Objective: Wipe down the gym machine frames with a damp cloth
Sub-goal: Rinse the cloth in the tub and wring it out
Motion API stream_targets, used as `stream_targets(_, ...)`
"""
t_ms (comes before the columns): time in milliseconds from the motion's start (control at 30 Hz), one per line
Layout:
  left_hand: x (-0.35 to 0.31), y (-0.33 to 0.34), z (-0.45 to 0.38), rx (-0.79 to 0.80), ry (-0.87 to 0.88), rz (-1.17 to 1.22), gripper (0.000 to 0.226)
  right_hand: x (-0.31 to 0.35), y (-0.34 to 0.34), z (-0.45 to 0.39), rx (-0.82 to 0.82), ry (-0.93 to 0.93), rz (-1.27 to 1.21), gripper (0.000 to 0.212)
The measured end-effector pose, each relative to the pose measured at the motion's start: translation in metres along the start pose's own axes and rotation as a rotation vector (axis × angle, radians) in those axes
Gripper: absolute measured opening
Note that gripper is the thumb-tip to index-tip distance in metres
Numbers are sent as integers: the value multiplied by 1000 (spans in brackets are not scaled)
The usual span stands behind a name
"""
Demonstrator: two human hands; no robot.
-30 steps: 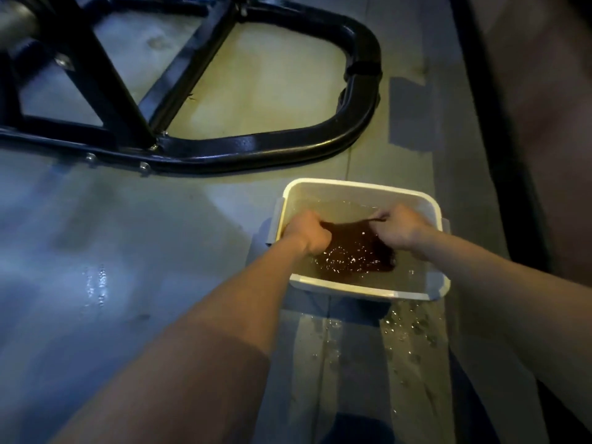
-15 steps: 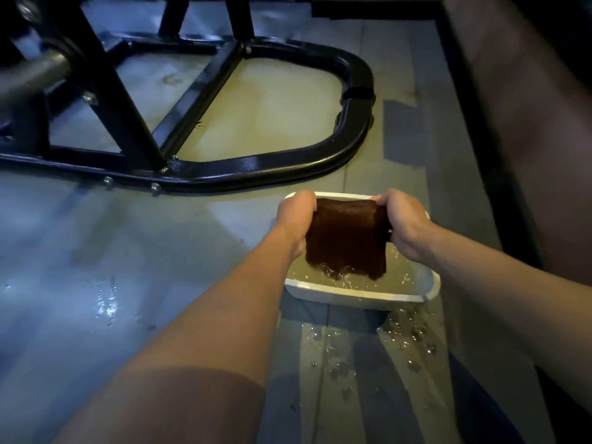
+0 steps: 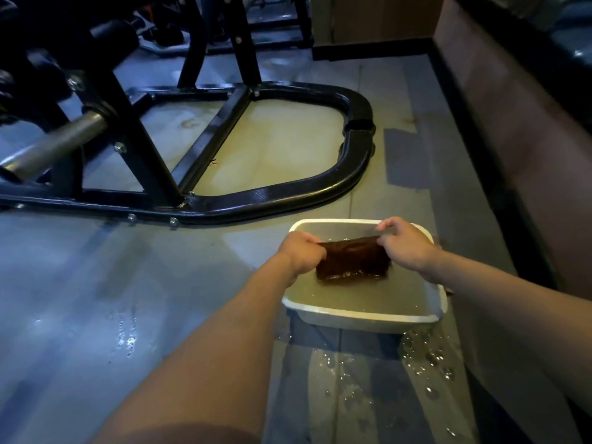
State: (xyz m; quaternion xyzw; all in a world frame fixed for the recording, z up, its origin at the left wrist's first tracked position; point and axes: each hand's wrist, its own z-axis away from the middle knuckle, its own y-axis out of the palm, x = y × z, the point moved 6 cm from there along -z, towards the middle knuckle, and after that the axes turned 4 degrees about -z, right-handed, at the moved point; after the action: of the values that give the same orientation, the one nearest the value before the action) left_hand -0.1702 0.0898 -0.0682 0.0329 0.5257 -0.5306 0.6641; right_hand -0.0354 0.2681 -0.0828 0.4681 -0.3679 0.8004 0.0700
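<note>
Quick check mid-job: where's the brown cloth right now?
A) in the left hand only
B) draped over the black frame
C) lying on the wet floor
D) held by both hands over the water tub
D: the left hand and right hand each grip an end of the cloth, its lower edge touching the water in the white tub.

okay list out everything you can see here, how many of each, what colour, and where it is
Cloth: one, dark brown, stretched between both hands, lower edge dipping in the tub's water.
Tub: one, white plastic, on the floor at centre right, filled with murky water.
Machine frame: one, black tubing, on the floor beyond the tub, curved base rail nearest.
Steel bar: one, silver, sticking out of the frame at far left.
Water splashes: many drops, on the grey floor in front of the tub.
Wall ledge: one, brownish, along the right side.
Left hand: grips the cloth's left end.
Right hand: grips the cloth's right end.
</note>
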Motion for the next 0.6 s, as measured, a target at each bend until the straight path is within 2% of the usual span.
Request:
stream_targets(67, 3, 5, 0, 25, 68, -299, 12, -1, 6, 3, 91, -101, 175, 16)
stream_targets(167, 13, 21, 1, 80, 131, -667, 11, -7, 21, 9, 219, -148, 493, 18)
stream_targets(267, 21, 34, 3, 124, 136, -834, 18, -10, 37, 19, 286, -231, 798, 19)
stream_targets(333, 22, 36, 2, 142, 135, -877, 19, -9, 43, 24, 328, -257, 856, 18)
stream_targets(400, 20, 36, 2, 145, 142, -858, 17, -5, 41, 23, 341, -250, 839, 17)
stream_targets(467, 17, 30, 2, 115, 132, -745, 13, -1, 31, 18, 321, -219, 718, 20)
stream_targets(600, 0, 4, 7, 13, 98, -250, 18, 8, 1, 7, 149, -113, 258, 17)
